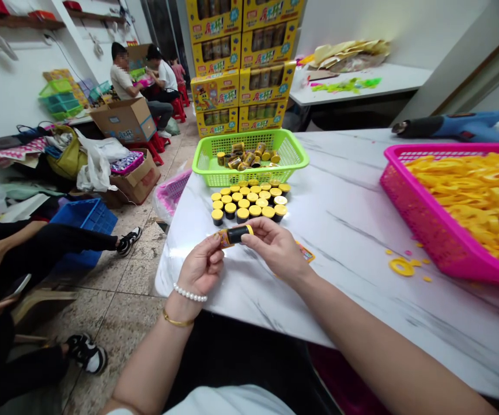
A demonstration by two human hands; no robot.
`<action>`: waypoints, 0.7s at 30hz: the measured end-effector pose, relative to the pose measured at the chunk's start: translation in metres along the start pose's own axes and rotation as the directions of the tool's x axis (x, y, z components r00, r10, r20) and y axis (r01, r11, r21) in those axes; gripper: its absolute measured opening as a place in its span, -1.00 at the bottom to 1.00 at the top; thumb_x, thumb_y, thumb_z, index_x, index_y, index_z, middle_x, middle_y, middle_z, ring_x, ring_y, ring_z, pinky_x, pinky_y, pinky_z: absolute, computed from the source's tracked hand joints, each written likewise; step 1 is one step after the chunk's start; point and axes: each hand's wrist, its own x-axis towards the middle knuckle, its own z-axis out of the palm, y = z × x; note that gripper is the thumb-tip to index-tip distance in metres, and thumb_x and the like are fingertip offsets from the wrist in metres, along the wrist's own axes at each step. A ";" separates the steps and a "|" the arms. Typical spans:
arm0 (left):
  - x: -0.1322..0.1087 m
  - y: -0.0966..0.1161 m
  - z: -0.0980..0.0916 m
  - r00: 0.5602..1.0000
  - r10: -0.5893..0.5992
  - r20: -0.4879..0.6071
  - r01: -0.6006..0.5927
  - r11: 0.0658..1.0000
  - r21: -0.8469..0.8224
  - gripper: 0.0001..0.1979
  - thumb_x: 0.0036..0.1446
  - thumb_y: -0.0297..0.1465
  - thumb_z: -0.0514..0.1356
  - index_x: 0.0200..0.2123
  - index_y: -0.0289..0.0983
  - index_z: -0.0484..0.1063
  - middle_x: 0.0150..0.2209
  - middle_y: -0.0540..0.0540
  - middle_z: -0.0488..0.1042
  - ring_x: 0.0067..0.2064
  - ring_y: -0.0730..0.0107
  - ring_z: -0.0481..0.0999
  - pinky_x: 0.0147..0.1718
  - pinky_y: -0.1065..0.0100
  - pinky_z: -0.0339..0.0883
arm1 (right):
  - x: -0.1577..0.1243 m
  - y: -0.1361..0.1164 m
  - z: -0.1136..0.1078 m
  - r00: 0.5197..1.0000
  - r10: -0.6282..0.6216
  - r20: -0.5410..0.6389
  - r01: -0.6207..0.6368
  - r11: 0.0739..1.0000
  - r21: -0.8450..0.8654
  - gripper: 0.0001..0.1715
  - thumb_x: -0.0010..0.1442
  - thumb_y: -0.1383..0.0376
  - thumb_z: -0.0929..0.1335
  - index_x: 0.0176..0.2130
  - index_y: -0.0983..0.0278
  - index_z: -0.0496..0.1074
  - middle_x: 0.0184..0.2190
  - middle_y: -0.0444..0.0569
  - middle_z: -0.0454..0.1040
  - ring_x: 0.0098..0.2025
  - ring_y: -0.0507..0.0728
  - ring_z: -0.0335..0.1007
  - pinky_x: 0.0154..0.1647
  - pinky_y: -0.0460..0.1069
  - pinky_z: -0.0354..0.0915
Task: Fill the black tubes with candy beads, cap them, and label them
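Observation:
Above the table's near edge, a small black bottle with a yellow cap point(238, 234) lies sideways between my hands. My right hand point(275, 245) pinches it at the capped end. At the other end, my left hand point(204, 262) has thumb and fingers closed on a printed orange-yellow label point(223, 238), which touches the bottle. How far the label is wrapped around it, I cannot tell. Just beyond my hands, rows of black bottles with yellow caps point(249, 202) stand upright. A printed label sheet point(305, 252) sticks out from behind my right wrist.
A green basket point(201, 167) with labelled bottles stands behind the rows. To the right are a pink basket point(443, 236) of yellow plastic pieces, a loose yellow ring point(401, 266) and a blue heat gun point(461, 124). A seated person's legs point(46, 242) are at the left.

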 end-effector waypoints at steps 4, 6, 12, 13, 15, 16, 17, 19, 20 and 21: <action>0.000 -0.002 0.000 1.000 -0.016 0.009 0.016 0.999 -0.044 -0.93 0.21 -0.60 0.17 -0.34 -0.38 0.39 -0.51 0.07 0.40 -0.73 0.81 0.09 -0.83 0.68 -0.17 | -0.003 -0.003 0.001 0.999 -0.043 -0.024 0.040 0.992 -0.120 -0.68 0.06 0.15 0.48 -0.27 0.22 0.35 -0.20 -0.01 0.57 -0.19 0.11 0.53 -0.10 0.06 0.47; 0.001 -0.003 -0.001 1.000 -0.020 0.022 0.021 1.000 -0.010 -0.96 0.20 -0.58 0.19 -0.33 -0.39 0.42 -0.47 0.03 0.45 -0.73 0.81 0.07 -0.82 0.67 -0.19 | -0.006 -0.006 0.002 0.995 -0.092 -0.022 0.086 0.975 -0.203 -0.70 0.05 0.20 0.48 -0.29 0.21 0.32 -0.11 0.02 0.58 -0.17 0.11 0.54 -0.04 0.08 0.47; -0.004 -0.013 -0.005 0.974 0.223 0.023 -0.221 0.937 0.271 -0.73 -0.08 -0.36 0.45 -0.35 -0.40 0.52 -0.61 0.07 0.36 -0.68 0.74 0.13 -0.76 0.62 -0.19 | -0.009 -0.009 0.004 0.990 -0.129 0.050 0.134 0.983 -0.128 -0.66 0.06 0.18 0.50 -0.28 0.20 0.30 -0.23 -0.05 0.56 -0.28 0.07 0.51 -0.22 0.01 0.50; -0.006 -0.014 -0.007 0.947 0.319 0.021 -0.308 0.894 0.325 -0.67 -0.11 -0.31 0.47 -0.32 -0.40 0.54 -0.62 0.08 0.34 -0.66 0.72 0.16 -0.74 0.62 -0.13 | -0.009 -0.009 0.003 0.989 -0.141 0.050 0.146 0.982 -0.119 -0.65 0.05 0.17 0.51 -0.27 0.20 0.32 -0.27 -0.07 0.54 -0.29 0.06 0.50 -0.22 0.00 0.50; -0.009 -0.014 -0.012 0.866 0.499 0.036 -0.470 0.786 0.402 -0.59 -0.12 -0.25 0.49 -0.22 -0.35 0.55 -0.53 0.04 0.42 -0.57 0.67 0.29 -0.65 0.61 0.09 | -0.008 -0.009 0.003 0.984 -0.176 0.033 0.179 0.977 -0.113 -0.61 0.02 0.16 0.53 -0.25 0.21 0.35 -0.31 -0.10 0.51 -0.28 0.06 0.50 -0.18 0.01 0.49; -0.010 -0.012 -0.014 0.839 0.540 0.070 -0.515 0.745 0.424 -0.55 -0.13 -0.25 0.49 -0.17 -0.31 0.55 -0.42 0.00 0.48 -0.50 0.62 0.38 -0.58 0.58 0.21 | -0.008 -0.008 0.002 0.980 -0.195 0.028 0.197 0.974 -0.110 -0.60 0.02 0.16 0.54 -0.23 0.21 0.36 -0.32 -0.11 0.50 -0.28 0.06 0.50 -0.17 0.01 0.49; -0.011 -0.010 -0.016 0.840 0.529 0.123 -0.524 0.731 0.437 -0.52 -0.14 -0.24 0.50 -0.14 -0.29 0.54 -0.33 -0.04 0.52 -0.42 0.56 0.45 -0.50 0.54 0.32 | -0.008 -0.008 0.002 0.976 -0.212 0.037 0.215 0.970 -0.117 -0.59 0.02 0.16 0.55 -0.21 0.21 0.38 -0.32 -0.10 0.50 -0.27 0.06 0.50 -0.16 0.02 0.49; -0.010 -0.006 -0.018 0.892 0.381 0.242 -0.451 0.767 0.456 -0.50 -0.15 -0.22 0.50 -0.14 -0.30 0.53 -0.26 -0.09 0.54 -0.35 0.45 0.51 -0.41 0.44 0.41 | -0.007 -0.007 0.002 0.965 -0.245 0.097 0.259 0.951 -0.171 -0.61 0.02 0.18 0.55 -0.19 0.23 0.42 -0.29 -0.08 0.50 -0.27 0.07 0.48 -0.19 0.01 0.48; -0.009 -0.004 -0.019 0.911 0.301 0.281 -0.404 0.787 0.466 -0.52 -0.15 -0.21 0.50 -0.18 -0.33 0.53 -0.30 -0.09 0.54 -0.37 0.44 0.51 -0.41 0.42 0.41 | -0.007 -0.006 0.001 0.956 -0.258 0.139 0.283 0.937 -0.207 -0.62 0.02 0.19 0.55 -0.19 0.23 0.45 -0.27 -0.06 0.50 -0.29 0.06 0.47 -0.22 0.00 0.48; -0.008 -0.002 -0.020 0.920 0.252 0.299 -0.373 0.796 0.477 -0.54 -0.14 -0.21 0.50 -0.21 -0.35 0.53 -0.36 -0.08 0.53 -0.42 0.46 0.49 -0.44 0.43 0.39 | -0.006 -0.006 0.001 0.947 -0.267 0.176 0.304 0.923 -0.236 -0.64 0.04 0.20 0.54 -0.18 0.24 0.48 -0.25 -0.04 0.49 -0.30 0.05 0.45 -0.25 -0.01 0.47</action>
